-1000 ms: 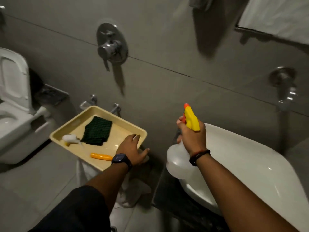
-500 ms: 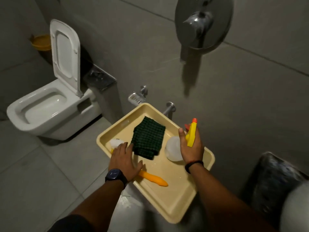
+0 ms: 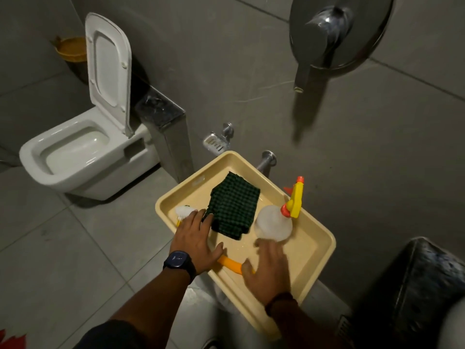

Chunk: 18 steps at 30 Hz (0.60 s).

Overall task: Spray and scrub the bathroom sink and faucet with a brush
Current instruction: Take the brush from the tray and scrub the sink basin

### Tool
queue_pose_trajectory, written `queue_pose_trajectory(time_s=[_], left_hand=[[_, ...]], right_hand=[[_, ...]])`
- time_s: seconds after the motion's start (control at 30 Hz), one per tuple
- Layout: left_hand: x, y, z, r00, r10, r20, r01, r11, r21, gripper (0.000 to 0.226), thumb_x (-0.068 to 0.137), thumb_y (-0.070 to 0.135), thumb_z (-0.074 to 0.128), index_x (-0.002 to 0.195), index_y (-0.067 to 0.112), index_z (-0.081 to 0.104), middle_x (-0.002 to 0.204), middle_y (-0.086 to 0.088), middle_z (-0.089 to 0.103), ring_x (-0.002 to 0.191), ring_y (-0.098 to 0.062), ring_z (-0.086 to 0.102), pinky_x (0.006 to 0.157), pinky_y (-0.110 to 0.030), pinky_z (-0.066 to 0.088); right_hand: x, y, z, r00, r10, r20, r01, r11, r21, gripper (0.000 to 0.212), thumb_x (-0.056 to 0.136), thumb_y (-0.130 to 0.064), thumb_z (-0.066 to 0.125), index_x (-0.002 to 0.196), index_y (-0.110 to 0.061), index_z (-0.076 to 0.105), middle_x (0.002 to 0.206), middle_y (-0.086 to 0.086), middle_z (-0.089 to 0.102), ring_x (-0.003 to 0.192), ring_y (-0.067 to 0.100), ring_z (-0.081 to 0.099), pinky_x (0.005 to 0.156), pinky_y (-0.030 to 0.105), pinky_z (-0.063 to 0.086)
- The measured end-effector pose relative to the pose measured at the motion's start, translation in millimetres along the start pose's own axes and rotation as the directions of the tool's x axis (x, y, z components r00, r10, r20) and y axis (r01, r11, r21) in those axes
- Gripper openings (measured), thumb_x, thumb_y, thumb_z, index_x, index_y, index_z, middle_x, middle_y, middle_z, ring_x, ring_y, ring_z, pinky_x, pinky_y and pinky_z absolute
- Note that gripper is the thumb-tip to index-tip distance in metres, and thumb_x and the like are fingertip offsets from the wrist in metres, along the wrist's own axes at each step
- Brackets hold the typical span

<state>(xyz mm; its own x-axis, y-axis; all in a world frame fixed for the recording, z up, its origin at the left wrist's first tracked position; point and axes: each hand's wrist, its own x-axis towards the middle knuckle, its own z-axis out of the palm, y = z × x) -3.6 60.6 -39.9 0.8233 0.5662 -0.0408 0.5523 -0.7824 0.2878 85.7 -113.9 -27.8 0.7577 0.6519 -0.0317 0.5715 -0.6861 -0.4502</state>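
A cream tray (image 3: 324, 238) sits below me against the grey wall. In it stands the spray bottle (image 3: 274, 225), clear with a yellow and orange trigger head, with no hand on it. The brush (image 3: 230, 265) lies along the tray's near left side, its white bristle head at the left and its orange handle pointing right. My left hand (image 3: 195, 238) lies flat over the brush's middle with fingers spread. My right hand (image 3: 268, 270), blurred and open, hovers at the end of the orange handle, just below the bottle. Only a pale blur of the sink (image 3: 456, 321) shows at the bottom right.
A folded dark green checked cloth (image 3: 234, 207) lies in the tray's middle. A dark stone counter (image 3: 415, 285) is at the right. A white toilet (image 3: 75, 157) with its lid up stands at the left, a chrome wall valve (image 3: 327, 28) above, and a soap dish (image 3: 215, 142) behind the tray.
My right hand set the spray bottle down in the tray, let go and dropped toward the brush handle. My left hand stayed over the brush. The view swung from the sink to the tray.
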Motion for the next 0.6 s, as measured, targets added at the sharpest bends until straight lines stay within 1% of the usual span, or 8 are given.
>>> queue_pose_trajectory(time_s=[0.07, 0.1, 0.17, 0.27, 0.37, 0.47, 0.53, 0.6], left_hand=[[-1.3, -5.8, -0.4, 0.999, 0.007, 0.037, -0.009, 0.999, 0.048, 0.084, 0.073, 0.066, 0.042, 0.142, 0.02, 0.026, 0.151, -0.01, 0.028, 0.139, -0.03, 0.021, 0.114, -0.045, 0.016], [-2.3, -8.6, -1.0, 0.999, 0.01, 0.044, -0.014, 0.997, 0.071, 0.085, 0.073, 0.068, 0.039, 0.143, 0.022, 0.022, 0.153, -0.009, 0.024, 0.14, -0.028, 0.017, 0.114, -0.044, 0.012], [-5.4, -11.1, -4.5, 0.999, 0.015, 0.043, -0.019, 0.996, 0.087, 0.086, 0.073, 0.069, 0.038, 0.144, 0.024, 0.02, 0.154, -0.007, 0.022, 0.141, -0.028, 0.015, 0.114, -0.043, 0.01], [-12.9, -10.4, -14.5, 0.999, 0.027, 0.031, -0.03, 0.996, 0.087, 0.085, 0.073, 0.068, 0.04, 0.143, 0.024, 0.021, 0.153, -0.007, 0.024, 0.14, -0.028, 0.017, 0.114, -0.043, 0.013], [-22.0, -3.1, -29.5, 0.999, 0.034, 0.022, -0.036, 0.996, 0.087, 0.085, 0.073, 0.067, 0.043, 0.143, 0.024, 0.022, 0.153, -0.007, 0.025, 0.138, -0.029, 0.021, 0.113, -0.044, 0.019], [-31.1, 11.7, -51.5, 0.997, 0.07, -0.021, -0.068, 0.995, 0.07, 0.08, 0.07, 0.062, 0.047, 0.138, 0.022, 0.033, 0.146, -0.008, 0.036, 0.13, -0.03, 0.033, 0.105, -0.044, 0.032], [-39.9, 31.0, -68.3, 0.994, 0.095, -0.057, -0.092, 0.995, 0.047, 0.077, 0.069, 0.06, 0.048, 0.134, 0.021, 0.038, 0.141, -0.008, 0.042, 0.125, -0.03, 0.038, 0.101, -0.043, 0.038], [-50.3, 59.8, -83.2, 0.986, 0.133, -0.105, -0.133, 0.991, 0.008, 0.075, 0.069, 0.058, 0.05, 0.132, 0.019, 0.043, 0.136, -0.01, 0.047, 0.121, -0.03, 0.043, 0.096, -0.042, 0.041]], right_hand=[[-1.5, 1.6, 18.6, 0.948, -0.101, 0.303, 0.148, 0.979, -0.139, 0.052, 0.078, -0.04, 0.054, 0.125, -0.02, 0.045, 0.117, 0.005, 0.053, 0.106, 0.025, 0.049, 0.089, 0.039, 0.043], [1.0, -1.1, 25.0, 0.92, -0.108, 0.378, 0.193, 0.962, -0.194, 0.052, 0.081, -0.042, 0.053, 0.127, -0.022, 0.042, 0.12, 0.005, 0.052, 0.107, 0.025, 0.047, 0.091, 0.039, 0.042], [7.7, -10.8, 30.8, 0.898, -0.115, 0.425, 0.227, 0.948, -0.224, 0.044, 0.085, -0.037, 0.053, 0.125, -0.02, 0.043, 0.12, 0.008, 0.053, 0.106, 0.027, 0.049, 0.091, 0.04, 0.042], [13.8, -24.2, 32.5, 0.88, -0.132, 0.457, 0.247, 0.947, -0.203, 0.037, 0.085, -0.019, 0.05, 0.12, -0.014, 0.043, 0.118, 0.014, 0.055, 0.102, 0.033, 0.054, 0.084, 0.041, 0.044], [11.9, -29.4, 18.1, 0.903, -0.053, 0.427, 0.12, 0.984, -0.132, 0.032, 0.083, -0.018, 0.047, 0.114, -0.012, 0.044, 0.11, 0.016, 0.061, 0.095, 0.039, 0.059, 0.074, 0.041, 0.046], [2.4, -29.2, -12.1, 0.94, 0.051, 0.336, -0.031, 0.997, -0.064, 0.019, 0.08, -0.032, 0.046, 0.092, -0.018, 0.051, 0.099, 0.012, 0.066, 0.089, 0.038, 0.061, 0.066, 0.037, 0.041], [-10.2, -23.6, -42.0, 0.931, 0.174, 0.321, -0.195, 0.98, 0.033, 0.023, 0.075, -0.04, 0.047, 0.083, -0.021, 0.055, 0.096, 0.009, 0.067, 0.087, 0.035, 0.061, 0.066, 0.034, 0.043], [-27.6, -10.4, -78.4, 0.908, 0.26, 0.329, -0.323, 0.934, 0.153, 0.032, 0.071, -0.046, 0.049, 0.081, -0.018, 0.061, 0.094, 0.009, 0.068, 0.088, 0.034, 0.061, 0.067, 0.033, 0.043]])
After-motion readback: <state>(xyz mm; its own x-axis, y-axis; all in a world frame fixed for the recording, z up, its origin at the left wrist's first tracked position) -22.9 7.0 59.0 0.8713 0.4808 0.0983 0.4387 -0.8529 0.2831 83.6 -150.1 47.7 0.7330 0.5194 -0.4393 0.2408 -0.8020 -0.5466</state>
